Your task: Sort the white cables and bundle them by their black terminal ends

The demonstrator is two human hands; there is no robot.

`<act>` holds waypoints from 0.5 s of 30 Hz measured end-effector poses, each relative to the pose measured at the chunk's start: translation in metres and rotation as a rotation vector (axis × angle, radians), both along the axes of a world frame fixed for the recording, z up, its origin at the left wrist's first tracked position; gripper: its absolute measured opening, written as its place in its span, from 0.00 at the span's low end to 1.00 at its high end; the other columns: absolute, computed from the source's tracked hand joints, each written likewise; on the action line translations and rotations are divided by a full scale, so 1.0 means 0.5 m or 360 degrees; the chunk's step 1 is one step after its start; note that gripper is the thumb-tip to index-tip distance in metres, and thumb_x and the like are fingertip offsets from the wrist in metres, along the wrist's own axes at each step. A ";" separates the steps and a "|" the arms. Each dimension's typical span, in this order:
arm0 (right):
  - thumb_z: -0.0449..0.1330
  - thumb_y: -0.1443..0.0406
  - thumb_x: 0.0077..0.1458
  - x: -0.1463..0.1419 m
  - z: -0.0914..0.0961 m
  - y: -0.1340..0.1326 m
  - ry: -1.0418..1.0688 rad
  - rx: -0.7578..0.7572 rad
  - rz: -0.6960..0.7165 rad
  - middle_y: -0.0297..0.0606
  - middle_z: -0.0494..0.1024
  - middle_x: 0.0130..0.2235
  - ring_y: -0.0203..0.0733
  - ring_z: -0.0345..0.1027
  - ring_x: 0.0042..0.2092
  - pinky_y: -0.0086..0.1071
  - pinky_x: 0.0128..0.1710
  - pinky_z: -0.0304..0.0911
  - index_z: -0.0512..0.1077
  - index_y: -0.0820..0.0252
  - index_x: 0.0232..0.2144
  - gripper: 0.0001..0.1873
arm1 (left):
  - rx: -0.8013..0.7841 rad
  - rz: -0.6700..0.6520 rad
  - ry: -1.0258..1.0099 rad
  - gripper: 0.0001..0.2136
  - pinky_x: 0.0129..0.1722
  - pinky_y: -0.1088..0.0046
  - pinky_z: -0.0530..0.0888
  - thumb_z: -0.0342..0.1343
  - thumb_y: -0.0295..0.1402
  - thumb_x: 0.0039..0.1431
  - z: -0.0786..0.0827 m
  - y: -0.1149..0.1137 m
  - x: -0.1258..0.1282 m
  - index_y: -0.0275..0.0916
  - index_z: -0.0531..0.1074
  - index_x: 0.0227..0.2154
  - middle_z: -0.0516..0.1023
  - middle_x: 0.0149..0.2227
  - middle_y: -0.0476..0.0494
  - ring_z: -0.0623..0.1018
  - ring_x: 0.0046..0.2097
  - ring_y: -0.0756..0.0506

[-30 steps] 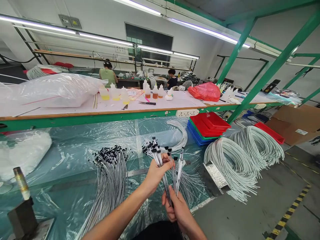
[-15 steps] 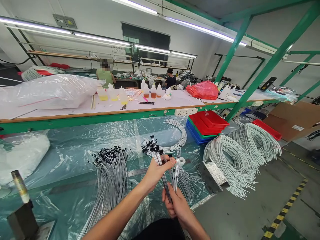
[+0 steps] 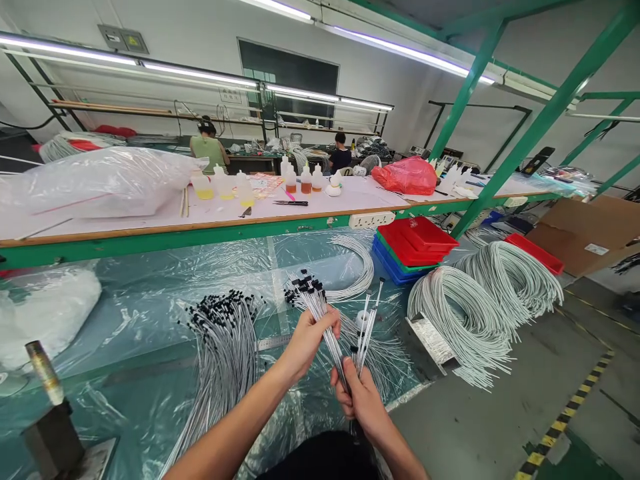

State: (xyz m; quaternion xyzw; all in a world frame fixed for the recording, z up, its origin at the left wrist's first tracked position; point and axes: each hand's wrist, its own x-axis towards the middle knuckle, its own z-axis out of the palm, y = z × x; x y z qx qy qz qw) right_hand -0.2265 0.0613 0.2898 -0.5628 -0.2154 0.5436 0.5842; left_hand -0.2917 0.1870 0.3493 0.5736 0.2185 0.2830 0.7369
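Observation:
My left hand (image 3: pixel 311 337) is closed around the upper part of a bundle of thin grey cables (image 3: pixel 331 341) with black connectors at the top end. Lower on the same bundle, my right hand (image 3: pixel 361 393) is wrapped round it, and a few separate cables (image 3: pixel 367 327) with black tips stick up from that hand. To the left lies a large pile of cables (image 3: pixel 225 353), black connectors at its far end. More loose cables (image 3: pixel 387 360) are spread on the plastic-covered table (image 3: pixel 150 333) beyond my right hand. Farther back is a curved bundle of white cables (image 3: pixel 363 267).
Stacked red and blue trays (image 3: pixel 415 243) stand at the back right, beside big coils of cable (image 3: pixel 465 313). A raised shelf (image 3: pixel 225 220) carries bottles (image 3: pixel 291 180) and a clear plastic bag (image 3: pixel 115 177). A metal post on a block (image 3: pixel 50 400) is at left. Two people sit far back.
My left hand has shifted slightly left along the cable bundle. The few separate cables in my right hand now lean more to the right, apart from the bundle.

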 end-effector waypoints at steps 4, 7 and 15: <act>0.54 0.28 0.42 0.006 0.005 -0.003 -0.0030 0.0044 0.0032 0.21 0.54 0.15 0.26 0.38 0.15 0.24 0.13 0.36 0.66 0.60 0.25 0.40 | 0.0132 -0.0068 0.0158 0.14 0.33 0.74 0.63 0.63 0.41 0.54 0.003 -0.003 0.002 0.37 0.70 0.23 0.67 0.23 0.52 0.65 0.29 0.51; 0.54 0.28 0.44 0.008 0.010 -0.004 -0.0040 0.0056 0.0073 0.21 0.53 0.15 0.26 0.38 0.15 0.25 0.14 0.35 0.66 0.60 0.25 0.40 | 0.0128 -0.0179 0.0204 0.13 0.30 0.75 0.64 0.67 0.40 0.48 0.005 -0.004 0.002 0.37 0.77 0.32 0.68 0.24 0.53 0.67 0.28 0.51; 0.57 0.31 0.46 0.023 0.021 -0.004 -0.0026 0.0145 0.0135 0.21 0.54 0.16 0.26 0.38 0.15 0.25 0.14 0.36 0.66 0.60 0.26 0.37 | -0.0045 -0.0597 0.0378 0.17 0.16 0.75 0.67 0.67 0.46 0.48 -0.007 -0.011 -0.005 0.37 0.77 0.32 0.71 0.22 0.51 0.70 0.19 0.51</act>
